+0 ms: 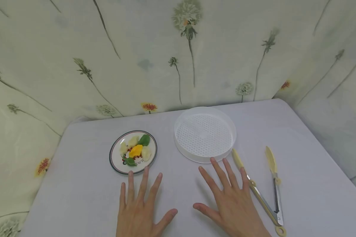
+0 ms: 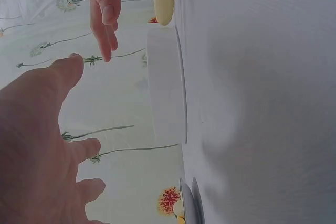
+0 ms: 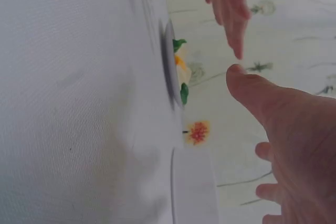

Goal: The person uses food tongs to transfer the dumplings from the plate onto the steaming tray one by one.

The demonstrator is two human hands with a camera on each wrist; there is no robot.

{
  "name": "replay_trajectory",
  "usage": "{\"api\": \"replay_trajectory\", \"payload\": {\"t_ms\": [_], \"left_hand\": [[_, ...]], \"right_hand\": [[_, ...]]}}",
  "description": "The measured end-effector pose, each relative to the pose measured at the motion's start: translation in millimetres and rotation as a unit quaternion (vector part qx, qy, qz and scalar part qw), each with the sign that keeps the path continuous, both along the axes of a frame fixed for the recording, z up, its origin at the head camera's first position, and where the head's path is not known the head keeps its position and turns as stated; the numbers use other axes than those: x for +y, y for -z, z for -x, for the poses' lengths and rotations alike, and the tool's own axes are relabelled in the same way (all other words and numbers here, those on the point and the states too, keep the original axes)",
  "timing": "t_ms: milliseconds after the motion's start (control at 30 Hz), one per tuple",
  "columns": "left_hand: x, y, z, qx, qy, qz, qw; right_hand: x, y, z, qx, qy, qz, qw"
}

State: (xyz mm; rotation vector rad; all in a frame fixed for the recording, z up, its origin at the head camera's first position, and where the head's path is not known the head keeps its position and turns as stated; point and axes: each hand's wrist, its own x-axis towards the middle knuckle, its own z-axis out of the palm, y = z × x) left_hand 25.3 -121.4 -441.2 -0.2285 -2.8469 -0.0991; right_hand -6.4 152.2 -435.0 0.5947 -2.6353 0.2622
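Plainly, neither hand grips anything: the left hand (image 1: 139, 210) and the right hand (image 1: 229, 200) both hover flat and spread, fingers straight, just over the white table (image 1: 86, 184); the wrist views show a gap between palms and cloth. Taking the perforated white steamer tray (image 1: 205, 133) as the landmark, the right hand's fingertips (image 1: 225, 162) lie just short of its near rim, apart from it, while the left hand is well to the tray's left and nearer the viewer. Just left of the tray sits a small rimmed plate (image 1: 115, 163) carrying pale dumplings (image 1: 146, 152), an orange one and green leaves; the left hand's fingertips (image 1: 146, 169) end just below that plate. Right of the tray and beside the right hand lie the yellow-tipped tongs (image 1: 270, 187), arms spread, untouched. By my reading this is a resting pose with the work not yet begun; taking up the tongs would call for the right hand to shift rightward and close round the handles near the hinge.
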Motion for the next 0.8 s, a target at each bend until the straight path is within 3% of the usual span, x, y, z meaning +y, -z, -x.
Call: {"api": "replay_trajectory", "payload": {"t_ms": [167,300,433,633,800], "left_hand": [[-0.4,-1.0,-0.5,-0.015,-0.003,-0.011,0.9998],[-1.3,-1.4,0.1,-0.023,-0.012,-0.037,0.9990],[-3.2,-2.4,1.2,-0.026,-0.023,-0.061,0.9976],[-4.5,-3.7,2.6,-0.036,-0.029,-0.080,0.9957],[-5.9,-4.4,6.8,-0.056,-0.055,-0.144,0.9864]], "right_hand": [[-0.4,-1.0,0.2,0.000,0.007,-0.003,1.000],[1.6,-2.6,0.9,-0.015,0.038,0.001,0.999],[7.7,-4.5,0.5,-0.036,0.067,0.026,0.997],[17.2,-4.4,-0.4,-0.034,0.077,0.056,0.995],[24.2,-3.5,0.4,-0.024,0.090,0.069,0.993]]}}
